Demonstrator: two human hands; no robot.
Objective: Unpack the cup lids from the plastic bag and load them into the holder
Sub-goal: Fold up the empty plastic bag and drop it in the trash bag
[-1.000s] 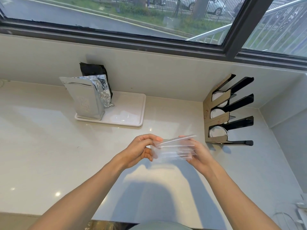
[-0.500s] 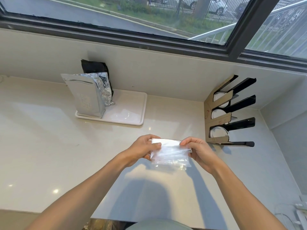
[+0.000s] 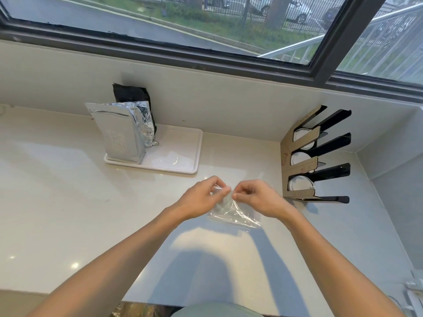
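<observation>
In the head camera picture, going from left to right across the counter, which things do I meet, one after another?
Silver foil pouch → white tray → left hand → right hand → lid holder against the right wall. The plastic bag hangs between and below both hands, so I leave it out.
</observation>
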